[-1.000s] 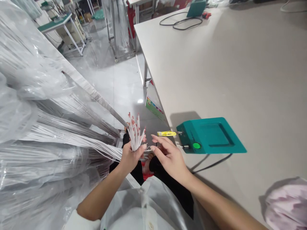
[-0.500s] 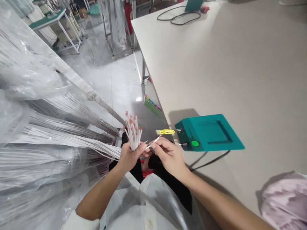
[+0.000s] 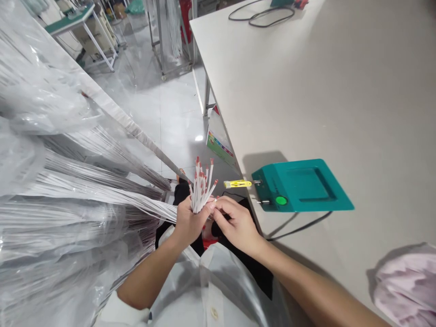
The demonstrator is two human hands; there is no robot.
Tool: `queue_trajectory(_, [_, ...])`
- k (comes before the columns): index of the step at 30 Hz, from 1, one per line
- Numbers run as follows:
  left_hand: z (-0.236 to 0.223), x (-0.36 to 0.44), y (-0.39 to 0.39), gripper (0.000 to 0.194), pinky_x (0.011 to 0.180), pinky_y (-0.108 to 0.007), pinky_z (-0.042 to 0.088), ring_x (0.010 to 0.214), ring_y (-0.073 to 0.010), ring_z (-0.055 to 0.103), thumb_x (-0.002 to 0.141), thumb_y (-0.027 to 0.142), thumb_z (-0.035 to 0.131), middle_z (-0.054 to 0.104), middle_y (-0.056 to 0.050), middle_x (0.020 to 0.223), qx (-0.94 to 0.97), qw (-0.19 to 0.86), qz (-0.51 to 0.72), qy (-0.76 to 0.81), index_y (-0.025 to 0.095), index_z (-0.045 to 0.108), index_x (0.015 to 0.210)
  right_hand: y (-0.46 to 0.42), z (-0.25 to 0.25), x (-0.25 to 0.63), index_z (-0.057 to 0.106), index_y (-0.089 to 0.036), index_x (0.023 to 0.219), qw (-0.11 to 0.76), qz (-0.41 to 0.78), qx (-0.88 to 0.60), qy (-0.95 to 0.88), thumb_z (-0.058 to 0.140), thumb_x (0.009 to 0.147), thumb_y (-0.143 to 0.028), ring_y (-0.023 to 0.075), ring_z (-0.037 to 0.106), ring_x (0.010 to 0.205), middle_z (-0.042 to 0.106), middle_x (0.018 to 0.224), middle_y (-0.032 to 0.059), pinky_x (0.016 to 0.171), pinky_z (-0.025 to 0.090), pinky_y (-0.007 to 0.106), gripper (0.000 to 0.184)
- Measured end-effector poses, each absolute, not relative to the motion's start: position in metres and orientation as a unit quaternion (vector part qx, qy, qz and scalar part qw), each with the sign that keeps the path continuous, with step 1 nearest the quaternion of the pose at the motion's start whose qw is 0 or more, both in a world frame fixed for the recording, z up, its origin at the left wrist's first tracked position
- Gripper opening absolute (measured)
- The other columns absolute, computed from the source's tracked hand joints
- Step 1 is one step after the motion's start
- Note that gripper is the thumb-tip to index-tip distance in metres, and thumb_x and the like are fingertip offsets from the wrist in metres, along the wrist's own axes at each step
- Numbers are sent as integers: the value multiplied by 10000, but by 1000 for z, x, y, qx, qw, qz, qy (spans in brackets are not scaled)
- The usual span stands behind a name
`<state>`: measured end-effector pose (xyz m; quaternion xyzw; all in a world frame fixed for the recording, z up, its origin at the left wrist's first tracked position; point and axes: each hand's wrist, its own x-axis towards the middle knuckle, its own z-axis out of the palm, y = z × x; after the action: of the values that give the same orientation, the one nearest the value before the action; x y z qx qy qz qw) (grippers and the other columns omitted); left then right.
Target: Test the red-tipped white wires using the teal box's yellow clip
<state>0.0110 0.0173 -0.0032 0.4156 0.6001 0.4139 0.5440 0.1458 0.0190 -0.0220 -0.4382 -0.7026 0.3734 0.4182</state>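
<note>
My left hand (image 3: 186,221) is closed around a bundle of thin white wires with red tips (image 3: 202,186), held upright just off the table's near edge. My right hand (image 3: 235,221) is beside it, fingers pinched against the bundle at its base where a single wire meets the others. More white wires trail left from the bundle into long plastic-wrapped bunches (image 3: 68,195). A teal box (image 3: 301,185) with a green button (image 3: 281,200) sits on the table to the right, two metal pins at its front, one carrying a yellow clip (image 3: 237,183).
The large beige table (image 3: 323,81) stretches away to the right; a black cable (image 3: 296,225) leaves the teal box. A pink cloth (image 3: 405,284) lies at the lower right. A coiled black cable (image 3: 262,11) lies far back. A colourful carton (image 3: 220,147) stands under the table edge.
My right hand went from open, to pinching a single wire, to pressing it into the bundle. The bundle has risen slightly and shifted right.
</note>
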Motion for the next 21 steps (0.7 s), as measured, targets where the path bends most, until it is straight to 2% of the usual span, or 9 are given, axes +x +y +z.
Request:
queue_trajectory(1, [-5,11,17,242,494,-223,392,498,-84,514,701,343,646,679,-53,829,419,539,412,604,143,687,831,19,-22,146,606,-189,799,419,375,-434,-704,470,850,-167,125,561,676,582,731,31,635,461,249,147])
queue_trajectory(5, [-10,10,15,230,529,-225,414,533,-110,540,737,343,606,653,-21,666,432,491,406,639,141,686,815,23,-21,151,629,-200,830,446,368,-480,-660,522,831,-193,134,585,693,619,774,35,645,479,263,107])
queue_trajectory(9, [-11,12,13,198,593,-233,442,639,-142,577,710,320,632,648,-23,660,468,448,398,649,135,689,752,25,-21,153,637,-196,848,467,382,-487,-631,523,837,-205,142,603,724,637,813,44,658,494,275,115])
queue_trajectory(14, [-18,10,11,184,568,-224,414,605,-127,531,713,304,616,602,-8,617,510,429,367,649,127,664,701,22,-22,155,627,-194,867,463,337,-458,-680,514,825,-169,142,595,719,627,807,48,650,492,274,124])
queue_trajectory(18, [-23,7,10,163,514,-214,361,529,-97,446,701,270,604,512,27,538,551,415,336,641,138,607,606,22,-23,154,607,-196,756,443,297,-460,-709,548,796,-186,136,574,677,608,754,35,626,475,259,72])
queue_trajectory(21, [-19,9,10,164,540,-218,378,565,-109,471,725,275,584,530,17,566,539,434,345,634,139,611,636,23,-21,151,595,-194,685,442,342,-486,-672,537,814,-206,129,558,635,592,687,20,604,461,253,142])
